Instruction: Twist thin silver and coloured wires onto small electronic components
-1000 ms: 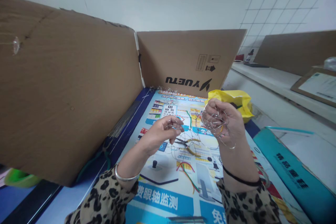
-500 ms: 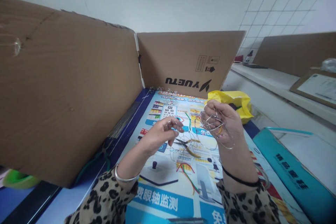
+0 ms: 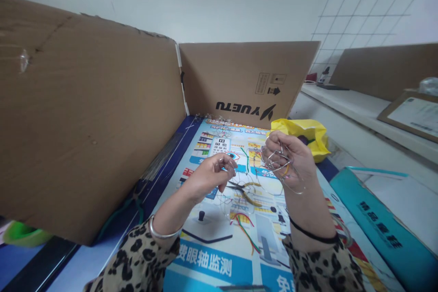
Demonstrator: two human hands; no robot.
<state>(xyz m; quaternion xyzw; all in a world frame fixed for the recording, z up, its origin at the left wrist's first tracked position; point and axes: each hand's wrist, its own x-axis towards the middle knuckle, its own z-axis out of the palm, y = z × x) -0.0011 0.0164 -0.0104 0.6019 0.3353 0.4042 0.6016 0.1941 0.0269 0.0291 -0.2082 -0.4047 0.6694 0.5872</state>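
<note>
Holds in the fingers of the right hand (image 3: 297, 157) a tangled bundle of thin silver-coloured metal wire (image 3: 278, 160), bent in many loops and raised above the blue counter (image 3: 77, 269). Closes these fingers around the bundle, with some loops sticking out beside the knuckles and others in front of the wrist. Bends the fingers of the left hand (image 3: 209, 177) softly, leaving a narrow gap toward the thumb, well apart from the bundle. Shows fine bright lines at these fingertips; cannot tell if holding a strand there.

Wears a smooth silver bangle (image 3: 164, 236) on the left wrist, a thin black band (image 3: 313, 234) on the right wrist.

Has between the hands, lower down, a pair of pliers with black metal jaws and yellow handles (image 3: 242, 188), lying on a large printed sheet of blue and white colour (image 3: 205, 278). Has nearer on this sheet a small bunch of red, green and yellow wires (image 3: 247, 236), and farther away a short green wire (image 3: 247, 159).

Just behind the right hand, has a crumpled bright yellow bag (image 3: 308, 125). Faces a brown cardboard panel with black print (image 3: 236, 70) at the back, with another plain brown cardboard panel (image 3: 102, 123) at left. Has a teal box with dark characters (image 3: 379, 228) at far right.
</note>
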